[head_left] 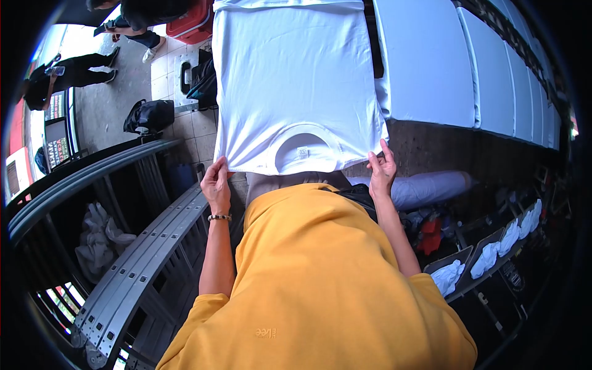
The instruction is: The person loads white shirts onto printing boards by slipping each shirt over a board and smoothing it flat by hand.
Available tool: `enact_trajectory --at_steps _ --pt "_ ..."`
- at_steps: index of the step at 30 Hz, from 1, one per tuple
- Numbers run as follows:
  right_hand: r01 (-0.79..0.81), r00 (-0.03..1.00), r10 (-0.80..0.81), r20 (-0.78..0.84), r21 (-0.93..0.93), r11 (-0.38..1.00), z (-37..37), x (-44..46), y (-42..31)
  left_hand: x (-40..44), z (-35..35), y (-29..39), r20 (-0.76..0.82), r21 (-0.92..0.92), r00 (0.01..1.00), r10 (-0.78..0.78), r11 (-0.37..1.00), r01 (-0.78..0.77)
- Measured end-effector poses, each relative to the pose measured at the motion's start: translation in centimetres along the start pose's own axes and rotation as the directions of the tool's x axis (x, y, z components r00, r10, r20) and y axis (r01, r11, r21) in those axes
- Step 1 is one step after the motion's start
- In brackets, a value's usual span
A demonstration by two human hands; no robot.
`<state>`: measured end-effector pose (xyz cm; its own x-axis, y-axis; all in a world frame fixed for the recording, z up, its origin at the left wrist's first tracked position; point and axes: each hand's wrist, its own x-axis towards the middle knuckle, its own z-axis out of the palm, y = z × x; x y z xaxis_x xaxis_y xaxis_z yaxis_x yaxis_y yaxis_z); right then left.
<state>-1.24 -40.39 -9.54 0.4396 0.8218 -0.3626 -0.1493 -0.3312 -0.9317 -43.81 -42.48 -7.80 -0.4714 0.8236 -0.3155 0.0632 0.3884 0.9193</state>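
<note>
Left hand [217,179]: pinching shirt [296,74] | right hand [382,165]: pinching shirt | dark trays [455,256]: white cloths [448,277] inside

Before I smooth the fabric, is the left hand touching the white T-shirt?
Touching. The head view shows the left hand pinching a near corner of the white T-shirt.

Bright daylight's pouring in at upper left over a tiled floor [161,80]. Some metal ladders [142,268] are leaning at lower left.
</note>
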Motion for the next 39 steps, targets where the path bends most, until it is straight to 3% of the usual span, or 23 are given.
enact_trajectory --at_steps 11,12,15,17,20,22,25,26,28,29,31,39 --pt "-0.143 0.989 0.139 0.050 0.093 0.985 -0.7 1.3 2.0 0.9 1.0 -2.3 -0.005 -0.052 1.000 -0.018 0.999 0.018" --pt "-0.178 0.983 0.173 0.063 0.102 0.979 -1.0 1.4 2.1 1.7 -0.3 -4.1 0.072 0.218 0.996 0.046 0.974 -0.061" --pt "-0.155 0.984 0.150 0.096 0.053 0.986 -1.7 2.9 4.2 2.2 0.7 -6.5 -0.017 0.009 0.997 0.075 0.997 -0.075" --pt "-0.163 0.980 0.163 0.116 -0.006 0.987 -2.7 3.4 5.2 2.0 1.3 -5.1 0.007 0.003 0.999 0.037 0.999 -0.038" --pt "-0.146 0.985 0.150 0.080 -0.051 0.988 -0.8 3.4 4.0 2.5 1.7 -5.7 -0.026 0.121 0.999 0.040 0.992 -0.037" --pt "-0.092 0.989 0.103 0.105 -0.102 0.990 -1.4 4.3 5.3 3.1 1.6 -5.3 -0.076 0.183 0.986 0.149 0.974 -0.133" --pt "-0.245 0.968 0.246 0.052 -0.034 0.969 -0.5 5.0 5.5 3.3 1.4 -5.4 -0.038 0.314 0.980 0.196 0.933 -0.174" --pt "-0.240 0.969 0.243 0.050 -0.056 0.969 -0.6 4.5 4.6 4.0 1.3 -7.4 0.002 0.340 0.958 0.288 0.900 -0.272" --pt "-0.220 0.975 0.222 0.015 -0.103 0.970 0.5 3.4 2.1 4.1 2.2 -7.7 -0.045 0.035 0.998 0.034 0.999 -0.033" --pt "-0.178 0.981 0.183 0.069 -0.076 0.981 -1.1 4.6 5.1 3.9 1.8 -7.1 0.013 0.111 0.999 0.049 0.993 -0.050" --pt "-0.167 0.978 0.178 0.109 -0.101 0.981 -0.6 3.8 3.3 3.8 1.9 -7.4 0.023 0.138 0.998 0.059 0.988 -0.062" --pt "-0.120 0.987 0.129 0.091 -0.104 0.987 -0.5 4.4 4.5 4.0 2.7 -6.6 0.003 0.074 0.999 0.045 0.996 -0.045"
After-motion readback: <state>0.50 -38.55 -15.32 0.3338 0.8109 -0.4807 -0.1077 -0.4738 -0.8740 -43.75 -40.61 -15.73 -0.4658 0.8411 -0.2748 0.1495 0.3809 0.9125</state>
